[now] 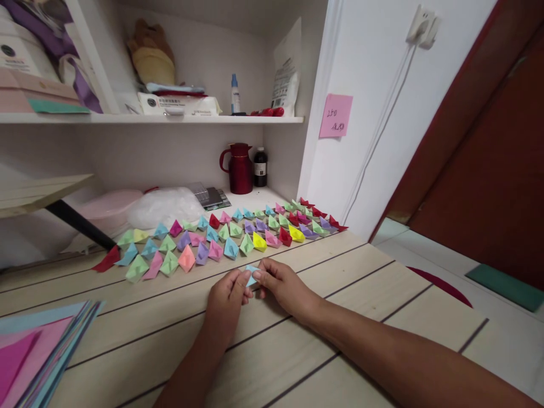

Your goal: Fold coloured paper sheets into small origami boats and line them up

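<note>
My left hand [227,303] and my right hand [283,286] meet over the wooden table [361,294], both pinching a small light-blue folded paper piece [251,275] between the fingertips. Just beyond my hands, several small folded paper boats [225,238] in many colours lie in rows across the table, from a red one at the left to red ones at the right. A stack of coloured paper sheets [38,351] lies at the near left edge.
A red jug [238,168] and a dark bottle [260,167] stand at the back under a white shelf [148,118]. A white plastic bag [165,207] and a pink container [108,209] sit left of them. A pink note [335,115] hangs on the wall.
</note>
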{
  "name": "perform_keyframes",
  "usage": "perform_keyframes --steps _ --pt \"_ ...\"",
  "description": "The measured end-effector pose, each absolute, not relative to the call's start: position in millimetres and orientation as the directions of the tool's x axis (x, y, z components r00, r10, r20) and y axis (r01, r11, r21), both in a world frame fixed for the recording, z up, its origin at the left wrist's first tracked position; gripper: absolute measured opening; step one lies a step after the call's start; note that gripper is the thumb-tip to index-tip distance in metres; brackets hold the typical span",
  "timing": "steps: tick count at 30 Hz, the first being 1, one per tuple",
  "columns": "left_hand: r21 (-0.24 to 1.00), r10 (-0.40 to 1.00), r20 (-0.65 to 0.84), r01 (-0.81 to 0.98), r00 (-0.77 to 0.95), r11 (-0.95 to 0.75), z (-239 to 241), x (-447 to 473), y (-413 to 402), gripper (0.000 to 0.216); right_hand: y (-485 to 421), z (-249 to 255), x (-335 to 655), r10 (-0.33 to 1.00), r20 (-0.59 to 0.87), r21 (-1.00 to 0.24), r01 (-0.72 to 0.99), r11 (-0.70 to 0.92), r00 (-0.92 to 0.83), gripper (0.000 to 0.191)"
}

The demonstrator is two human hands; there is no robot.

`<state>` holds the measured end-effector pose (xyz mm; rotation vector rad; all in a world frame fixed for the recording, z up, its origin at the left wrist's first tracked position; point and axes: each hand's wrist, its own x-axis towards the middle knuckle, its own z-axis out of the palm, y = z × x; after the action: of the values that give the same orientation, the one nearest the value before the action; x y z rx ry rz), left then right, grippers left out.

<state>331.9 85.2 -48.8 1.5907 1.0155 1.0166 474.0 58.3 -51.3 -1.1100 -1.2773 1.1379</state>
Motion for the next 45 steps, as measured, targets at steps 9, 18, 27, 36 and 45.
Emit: perform_keyframes --steps 9,18,27,36,45 --pt "0.984 0.925 0.164 -0.121 0.343 -0.130 -44.1 328.7 82.8 0.048 53.2 -40.6 478.0 0.982 0.062 -0.920 -0.391 -0.013 -0.179 0.032" --pt "0.966 0.894 0.168 -0.249 0.416 -0.065 -43.6 329.3 83.2 0.032 54.9 -47.5 503.8 0.795 -0.099 -0.806 -0.421 -0.417 -0.598 0.032" --pt "0.946 0.923 0.053 -0.315 0.380 0.075 -54.9 337.2 80.6 0.024 53.6 -50.6 495.9 0.775 -0.169 -0.813 -0.359 -0.459 -0.609 0.032" --pt "0.810 0.926 -0.080 -0.517 0.368 0.275 -50.3 337.2 78.8 0.020 44.5 -22.9 503.9 0.940 0.339 -0.929 0.167 0.330 0.028 0.029" --pt "0.843 0.799 -0.027 -0.416 0.601 0.341 -47.6 335.5 70.4 0.023 38.5 -17.2 504.9 0.946 0.238 -0.971 -0.068 0.229 -0.218 0.039"
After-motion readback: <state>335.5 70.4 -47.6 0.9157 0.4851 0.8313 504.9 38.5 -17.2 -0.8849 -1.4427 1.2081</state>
